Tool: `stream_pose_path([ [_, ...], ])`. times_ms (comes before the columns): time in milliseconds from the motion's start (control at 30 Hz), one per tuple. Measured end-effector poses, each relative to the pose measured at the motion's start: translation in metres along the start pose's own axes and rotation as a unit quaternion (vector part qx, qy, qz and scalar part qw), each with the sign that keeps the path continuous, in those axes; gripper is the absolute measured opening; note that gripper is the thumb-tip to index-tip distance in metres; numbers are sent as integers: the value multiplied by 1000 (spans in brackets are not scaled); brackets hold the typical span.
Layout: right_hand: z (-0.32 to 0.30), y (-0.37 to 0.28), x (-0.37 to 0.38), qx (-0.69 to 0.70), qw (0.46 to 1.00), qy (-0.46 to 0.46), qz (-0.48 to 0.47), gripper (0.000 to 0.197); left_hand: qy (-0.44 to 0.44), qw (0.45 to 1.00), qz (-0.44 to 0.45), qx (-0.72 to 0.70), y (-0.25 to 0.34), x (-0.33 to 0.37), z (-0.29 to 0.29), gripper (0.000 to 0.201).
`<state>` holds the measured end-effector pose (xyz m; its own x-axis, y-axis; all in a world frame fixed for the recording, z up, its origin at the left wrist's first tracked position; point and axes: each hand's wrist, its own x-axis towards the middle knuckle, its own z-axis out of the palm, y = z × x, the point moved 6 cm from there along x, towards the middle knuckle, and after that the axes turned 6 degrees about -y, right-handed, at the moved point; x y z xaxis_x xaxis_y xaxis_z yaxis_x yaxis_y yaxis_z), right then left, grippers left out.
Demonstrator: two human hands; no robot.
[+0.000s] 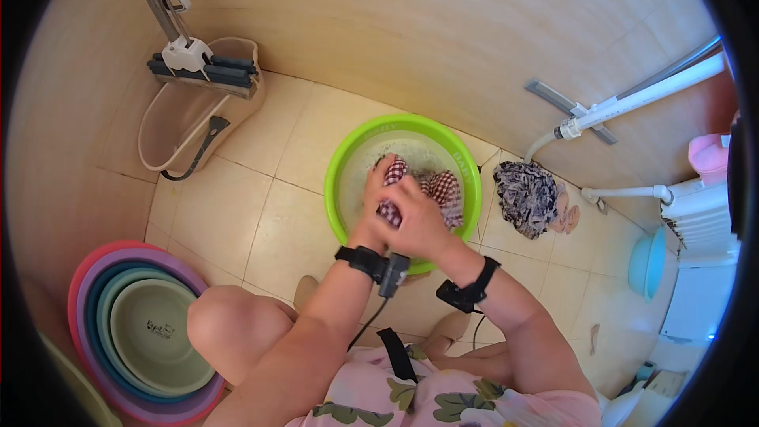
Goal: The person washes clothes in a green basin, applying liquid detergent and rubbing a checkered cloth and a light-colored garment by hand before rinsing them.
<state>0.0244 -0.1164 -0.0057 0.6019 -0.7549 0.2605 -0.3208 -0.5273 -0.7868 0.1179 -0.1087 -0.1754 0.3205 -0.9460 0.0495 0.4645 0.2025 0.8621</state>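
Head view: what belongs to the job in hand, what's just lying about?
In the job:
left hand
right hand
checkered cloth
green basin
water

Apparently just lying about:
mop
beige bucket
nested basins
light-blue basin

Unclear: dark patterned cloth on the floor.

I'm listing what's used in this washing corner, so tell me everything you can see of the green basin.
The green basin is round, bright, apparently plastic, with a broad rim bearing pale lettering. It stands upright on the tiled floor, near the wall. Inside are cloudy water with some suds and part of a checked cloth. The left hand and right hand hold the cloth over it; whether either arm touches the rim is unclear.
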Motion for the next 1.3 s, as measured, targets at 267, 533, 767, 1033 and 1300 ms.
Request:
stream_pose_path([
  [267,-15,53,-3,-72,987,49,134,15,8,881,-321,-347,1,-14,71,45],
  [533,-29,121,-4,9,947,20,321,20,128,862,-385,-305,15,-30,115,50],
  [767,0,81,-4,20,986,16,168,22,95,893,-369,-238,17,-24,67,40],
  [1033,32,46,-15,33,991,6,130,20,-208,816,-218,-493,-17,-19,29,44],
  [1300,-13,246,-30,121,877,-87,458,43,63,955,-272,-104,11,36,23,46],
])
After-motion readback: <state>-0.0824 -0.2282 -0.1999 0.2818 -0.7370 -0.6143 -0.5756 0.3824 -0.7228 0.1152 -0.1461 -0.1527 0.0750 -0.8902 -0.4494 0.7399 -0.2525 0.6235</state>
